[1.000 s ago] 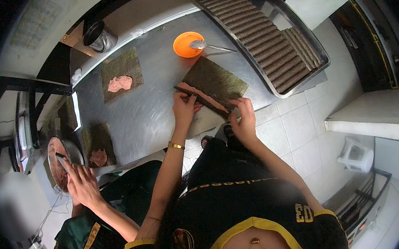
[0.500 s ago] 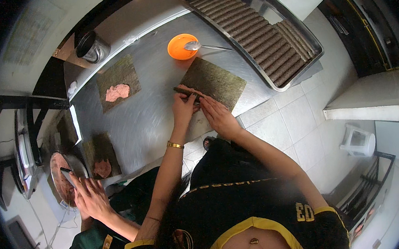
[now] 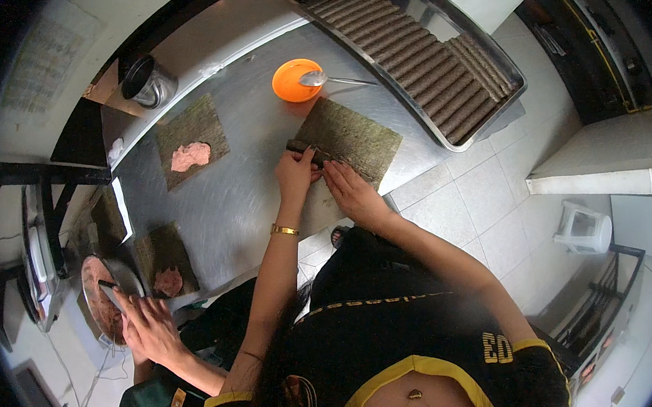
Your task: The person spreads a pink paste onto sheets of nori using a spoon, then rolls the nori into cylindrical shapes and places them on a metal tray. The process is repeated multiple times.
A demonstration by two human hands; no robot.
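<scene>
Now both hands, left hand (image 3: 295, 174) and right hand (image 3: 350, 190), gripping the seaweed sheet's (image 3: 351, 138) rolled edge

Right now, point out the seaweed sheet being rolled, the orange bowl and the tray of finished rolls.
seaweed sheet (image 3: 355, 136), head view, flat unrolled middle.
orange bowl (image 3: 290, 84), head view, inside left of the spoon.
tray of finished rolls (image 3: 484, 126), head view, bare lower rim.

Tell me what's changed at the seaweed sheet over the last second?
The right hand slid leftward along the seaweed sheet to sit beside the left hand, both now pressing the rolled near edge. The orange bowl, the tray of finished rolls and the other sheets stayed put.
</scene>
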